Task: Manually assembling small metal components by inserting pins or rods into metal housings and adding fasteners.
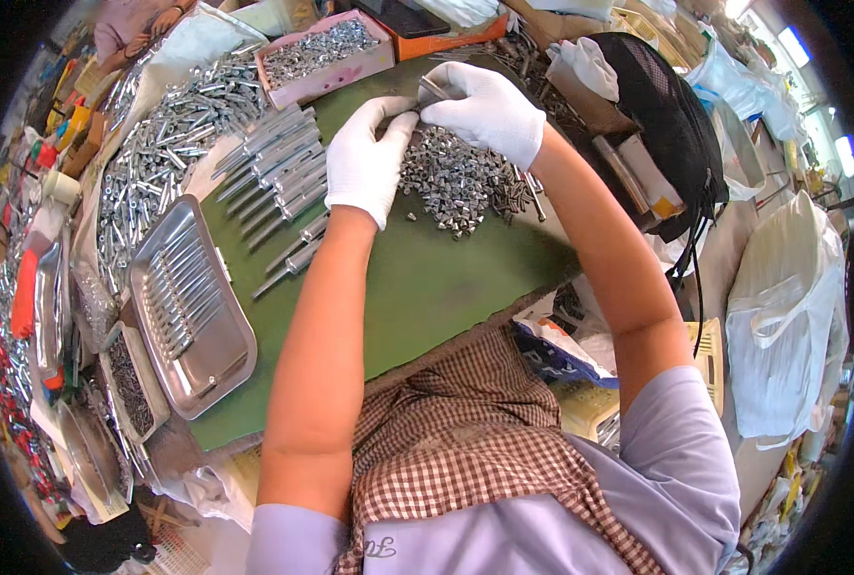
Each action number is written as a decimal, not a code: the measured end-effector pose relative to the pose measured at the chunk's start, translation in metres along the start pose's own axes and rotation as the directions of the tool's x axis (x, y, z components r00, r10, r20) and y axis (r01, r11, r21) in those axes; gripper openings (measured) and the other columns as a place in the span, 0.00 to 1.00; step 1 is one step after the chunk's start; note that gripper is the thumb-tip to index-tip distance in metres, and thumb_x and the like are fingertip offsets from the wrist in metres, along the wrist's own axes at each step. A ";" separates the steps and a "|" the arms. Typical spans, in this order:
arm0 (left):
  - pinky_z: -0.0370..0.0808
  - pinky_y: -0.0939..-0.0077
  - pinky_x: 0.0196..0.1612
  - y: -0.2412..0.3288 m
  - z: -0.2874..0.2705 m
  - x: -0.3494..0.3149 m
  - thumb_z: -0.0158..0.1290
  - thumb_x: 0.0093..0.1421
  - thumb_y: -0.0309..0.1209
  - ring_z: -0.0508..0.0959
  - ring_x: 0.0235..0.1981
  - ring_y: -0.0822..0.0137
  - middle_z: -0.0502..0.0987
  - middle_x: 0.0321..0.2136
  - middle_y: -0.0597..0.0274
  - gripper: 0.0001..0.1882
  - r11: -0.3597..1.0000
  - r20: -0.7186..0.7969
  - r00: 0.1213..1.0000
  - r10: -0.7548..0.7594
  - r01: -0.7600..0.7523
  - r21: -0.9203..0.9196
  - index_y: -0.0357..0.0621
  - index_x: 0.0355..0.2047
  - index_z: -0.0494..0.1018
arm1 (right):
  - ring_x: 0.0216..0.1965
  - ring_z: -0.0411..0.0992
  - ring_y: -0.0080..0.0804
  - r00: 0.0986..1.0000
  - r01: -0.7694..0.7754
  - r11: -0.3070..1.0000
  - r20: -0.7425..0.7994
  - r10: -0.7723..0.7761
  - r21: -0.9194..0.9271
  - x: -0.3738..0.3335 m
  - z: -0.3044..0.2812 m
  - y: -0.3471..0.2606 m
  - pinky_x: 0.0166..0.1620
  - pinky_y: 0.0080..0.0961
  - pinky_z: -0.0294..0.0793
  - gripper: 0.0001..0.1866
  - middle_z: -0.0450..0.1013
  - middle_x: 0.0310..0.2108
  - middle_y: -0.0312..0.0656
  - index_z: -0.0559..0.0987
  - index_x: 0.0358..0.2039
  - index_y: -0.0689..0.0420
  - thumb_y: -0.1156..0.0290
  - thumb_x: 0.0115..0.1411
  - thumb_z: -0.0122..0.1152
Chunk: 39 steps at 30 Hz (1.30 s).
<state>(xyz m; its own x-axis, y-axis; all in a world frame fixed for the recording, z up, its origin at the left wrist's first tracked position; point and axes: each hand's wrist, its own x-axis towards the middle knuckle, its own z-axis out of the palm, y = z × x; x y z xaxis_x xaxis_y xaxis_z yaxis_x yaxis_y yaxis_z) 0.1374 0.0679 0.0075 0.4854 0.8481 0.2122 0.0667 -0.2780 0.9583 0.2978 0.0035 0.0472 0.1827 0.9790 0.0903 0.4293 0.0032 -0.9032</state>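
My left hand [368,158] and my right hand [489,110], both in white gloves, meet fingertip to fingertip over the green work surface [427,297]. Thumb and fingers of the right pinch a small metal cylinder [432,89]. The left fingers are closed against its lower end; what they grip is hidden. Just below the hands lies a heap of small silvery cone-like metal pieces [451,182], with darker little screw-like parts [511,195] at its right. Beside my left hand, metal rods with thicker sleeves [288,168] lie in slanting rows.
At the left stands a steel tray [202,383] with thin rods [183,287] lined up inside. Beyond it spreads a large heap of metal tubes [173,144]. A pink box [386,59] of small metal parts sits at the back, a black mesh bag [662,115] at the right.
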 end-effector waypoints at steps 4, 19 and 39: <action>0.74 0.75 0.42 0.000 0.002 -0.002 0.57 0.59 0.33 0.80 0.34 0.69 0.82 0.33 0.56 0.13 0.995 0.019 0.999 -0.043 0.041 0.089 0.39 0.40 0.79 | 0.34 0.77 0.32 0.947 0.241 0.882 -0.100 -0.305 -0.406 -0.006 0.007 0.015 0.41 0.29 0.75 0.16 0.77 0.31 0.39 0.75 0.44 0.57 0.70 0.54 0.61; 0.72 0.63 0.43 0.018 -0.018 -0.013 0.57 0.53 0.35 0.76 0.37 0.54 0.77 0.30 0.55 0.08 0.714 0.612 0.778 0.143 -0.509 0.481 0.46 0.30 0.79 | 0.37 0.75 0.51 0.973 0.069 0.883 -0.164 -0.163 -0.465 -0.067 -0.009 0.018 0.40 0.38 0.74 0.11 0.76 0.33 0.51 0.77 0.38 0.54 0.65 0.56 0.59; 0.73 0.68 0.43 0.026 -0.001 -0.024 0.56 0.57 0.36 0.79 0.37 0.57 0.79 0.32 0.51 0.12 0.855 0.406 0.914 0.007 -0.216 0.471 0.40 0.37 0.77 | 0.36 0.77 0.44 0.926 0.113 0.901 -0.283 -0.248 -0.420 -0.096 0.024 0.010 0.39 0.33 0.75 0.10 0.77 0.33 0.46 0.77 0.39 0.55 0.69 0.56 0.61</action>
<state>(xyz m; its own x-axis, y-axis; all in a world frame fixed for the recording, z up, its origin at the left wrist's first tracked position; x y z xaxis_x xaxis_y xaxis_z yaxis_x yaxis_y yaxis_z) 0.1266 0.0404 0.0271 0.7977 0.5904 0.1229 0.3633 -0.6331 0.6835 0.2633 -0.0858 0.0189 0.3134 0.8482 0.4270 0.7786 0.0279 -0.6269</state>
